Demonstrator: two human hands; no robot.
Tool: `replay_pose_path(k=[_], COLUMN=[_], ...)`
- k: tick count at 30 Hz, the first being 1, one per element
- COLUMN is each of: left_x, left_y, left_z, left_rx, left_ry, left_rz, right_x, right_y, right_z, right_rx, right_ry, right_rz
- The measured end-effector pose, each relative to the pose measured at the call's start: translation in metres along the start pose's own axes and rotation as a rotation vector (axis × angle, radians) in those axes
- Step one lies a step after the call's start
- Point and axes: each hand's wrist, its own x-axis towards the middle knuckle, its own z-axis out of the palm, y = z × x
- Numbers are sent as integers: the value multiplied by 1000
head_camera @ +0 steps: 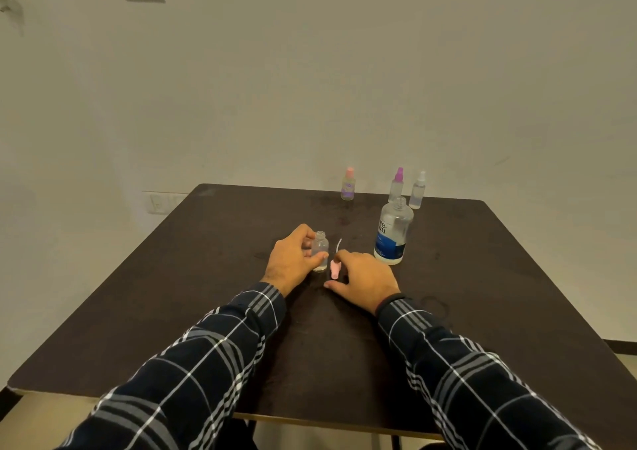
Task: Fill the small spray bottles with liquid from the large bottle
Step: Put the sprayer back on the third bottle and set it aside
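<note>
While the left hand grips the open small bottle mid-frame, right hand pinches the pink sprayer; set it down clear, then pour steadily.

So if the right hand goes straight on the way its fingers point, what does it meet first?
The right hand points up and left, over the pink spray cap. Past the cap it would probably meet the open small bottle held by the left hand, though depth is unclear.
</note>
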Motion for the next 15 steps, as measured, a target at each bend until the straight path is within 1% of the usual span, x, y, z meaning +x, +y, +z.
replay_pose_path(k=[4,8,10,12,13,15], left_x=[0,0,0,-1,-1,-1], left_y=[-1,-2,-2,-1,-1,-1], left_z=[0,0,0,-1,-1,0], left_rx=[-8,-7,-3,-3,-3,-7], left_ry=[5,9,11,11,13,15], left_rz=[5,12,16,21,23,25], right_x=[4,7,8,9,9,12], right_y=[-9,-16,-16,-13,-10,-3], right_z=[4,5,5,1,-3,-12], right_rx=[17,-6,49,187,272,450], right_ry=[-19,12,37,140,227,430], right_rz=[92,141,213,306,332,311])
